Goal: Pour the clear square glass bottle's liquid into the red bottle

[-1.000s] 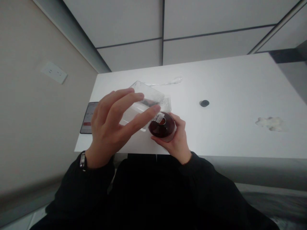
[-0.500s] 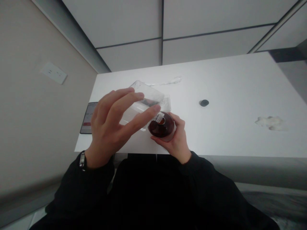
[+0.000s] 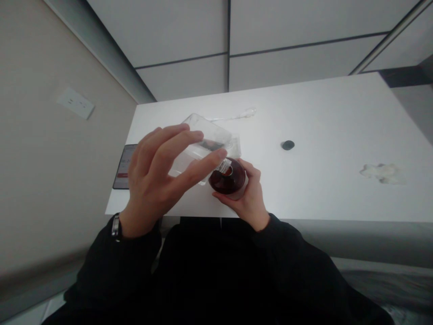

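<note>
My left hand (image 3: 162,174) is closed around a clear plastic bottle (image 3: 206,127), tipped so that its threaded neck points down to the right. That neck meets the open mouth of a dark brown bottle (image 3: 225,181). Around the brown bottle's right side and front curls my right hand (image 3: 248,196), holding it upright near the table's front edge. My left fingers cover part of the clear bottle. Whether liquid runs between the two mouths I cannot tell.
Behind the hands lie a clear plastic dropper (image 3: 237,116) and a small clear packet (image 3: 234,145) on the white table (image 3: 324,180). A round dark cap (image 3: 288,145) sits to the right, with crumpled white tissue (image 3: 382,173) farther right. A phone (image 3: 122,168) lies at the left edge.
Almost nothing differs. Both hands and both bottles keep their places, the clear one still tipped into the brown one's mouth.
</note>
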`<state>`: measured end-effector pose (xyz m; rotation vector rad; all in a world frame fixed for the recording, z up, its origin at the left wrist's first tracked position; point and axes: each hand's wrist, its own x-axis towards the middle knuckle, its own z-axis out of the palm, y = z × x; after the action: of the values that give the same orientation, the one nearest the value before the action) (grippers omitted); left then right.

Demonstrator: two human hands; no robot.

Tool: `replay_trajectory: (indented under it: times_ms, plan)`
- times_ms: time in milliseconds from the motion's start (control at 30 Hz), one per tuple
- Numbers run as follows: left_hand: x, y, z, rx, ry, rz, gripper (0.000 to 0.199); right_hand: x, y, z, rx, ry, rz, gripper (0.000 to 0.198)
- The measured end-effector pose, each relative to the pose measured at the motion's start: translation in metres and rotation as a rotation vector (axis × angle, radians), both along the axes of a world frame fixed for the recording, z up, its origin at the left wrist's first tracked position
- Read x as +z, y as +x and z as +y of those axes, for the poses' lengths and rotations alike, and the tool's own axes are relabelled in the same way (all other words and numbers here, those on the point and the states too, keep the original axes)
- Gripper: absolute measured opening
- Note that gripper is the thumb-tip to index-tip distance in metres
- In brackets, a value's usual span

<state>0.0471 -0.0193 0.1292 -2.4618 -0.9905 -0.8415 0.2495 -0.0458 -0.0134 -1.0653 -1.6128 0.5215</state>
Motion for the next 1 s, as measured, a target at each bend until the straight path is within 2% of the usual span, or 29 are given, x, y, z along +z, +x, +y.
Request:
replay_trajectory:
  times_ms: [233,467,700,867,1000]
  plan:
    - [0.0058,0.0013,-0.0047,0.078,0.025,0.118,0.066,0.0,0.0009,-0.0003,0.01,-0.028,0.0,0.095]
    - [0.0025,0.001,-0.0004,0.04,0.138,0.106,0.052,0.0015,0.0,0.0003,0.012,-0.01,0.002,0.093]
    - [0.0054,0.0004,-0.0057,0.09,-0.06,0.08,0.08,0.0014,-0.0004,0.0005,0.004,-0.018,0.001,0.089]
    - [0.005,0.0001,-0.0056,0.076,-0.029,0.089,0.078,0.0006,-0.0003,0.0001,0.006,0.005,0.015,0.088]
    - [0.0056,0.0005,-0.0057,0.095,-0.028,0.112,0.079,-0.0014,-0.0002,0.0,-0.004,-0.015,-0.01,0.095]
